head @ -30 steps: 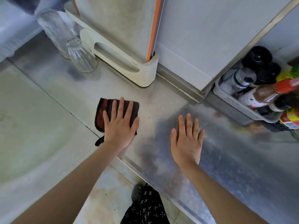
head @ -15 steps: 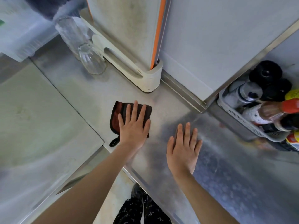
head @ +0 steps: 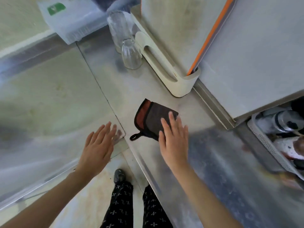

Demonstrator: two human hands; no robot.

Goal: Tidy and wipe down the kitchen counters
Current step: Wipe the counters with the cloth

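A dark grey and rust-red cloth (head: pixel 150 120) with a small hanging loop lies folded on the steel counter (head: pixel 213 162), just in front of a cream board holder. My right hand (head: pixel 174 139) lies flat on the cloth's near right corner, fingers spread, not gripping it. My left hand (head: pixel 98 145) hovers open to the left of the cloth, over the corner of the pale adjoining surface (head: pixel 49 96), and holds nothing.
The cream holder (head: pixel 164 71) carries upright boards, one edged in orange. Two upturned glasses (head: pixel 131 55) stand beside it, and a clear plastic box (head: pixel 70 18) sits behind them. A perforated basket (head: pixel 269 145) of bottles is at the right. My legs (head: pixel 123 203) are below the counter edge.
My left hand has come off the cloth and moved left. My right hand has shifted from the bare counter onto the cloth. The view has swung to the left.
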